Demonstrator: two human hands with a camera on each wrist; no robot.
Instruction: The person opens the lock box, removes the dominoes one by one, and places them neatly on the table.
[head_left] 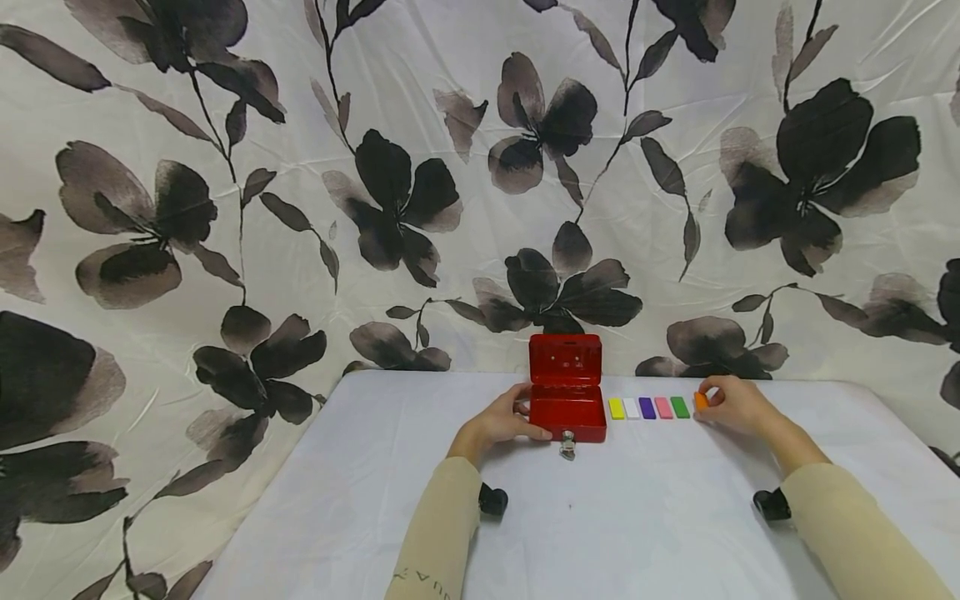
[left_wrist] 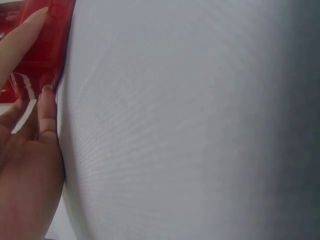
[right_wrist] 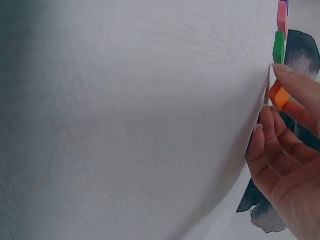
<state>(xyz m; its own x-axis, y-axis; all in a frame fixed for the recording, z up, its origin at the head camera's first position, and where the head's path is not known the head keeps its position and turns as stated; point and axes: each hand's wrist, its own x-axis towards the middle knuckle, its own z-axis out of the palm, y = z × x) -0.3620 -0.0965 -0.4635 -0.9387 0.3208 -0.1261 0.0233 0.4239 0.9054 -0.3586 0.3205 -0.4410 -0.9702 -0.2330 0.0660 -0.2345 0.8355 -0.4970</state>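
A red metal cash box (head_left: 567,408) stands at the back of the table, its lid (head_left: 566,358) raised. Keys (head_left: 567,450) hang at the lock on its front. My left hand (head_left: 501,420) holds the box at its left side, thumb along the front and fingers against the side wall. To the right, my right hand (head_left: 738,407) pinches a small orange block (right_wrist: 279,95) between thumb and index finger, tilted, low over the cloth. Just left of it, a green block (head_left: 679,407) ends a row with a pink block (head_left: 663,407), purple block (head_left: 647,408), white block (head_left: 632,408) and yellow block (head_left: 616,408).
A white cloth covers the table (head_left: 615,533). Behind its back edge hangs a pale curtain (head_left: 465,242) with dark flowers, close behind the raised lid. The yellow end of the block row lies right beside the box.
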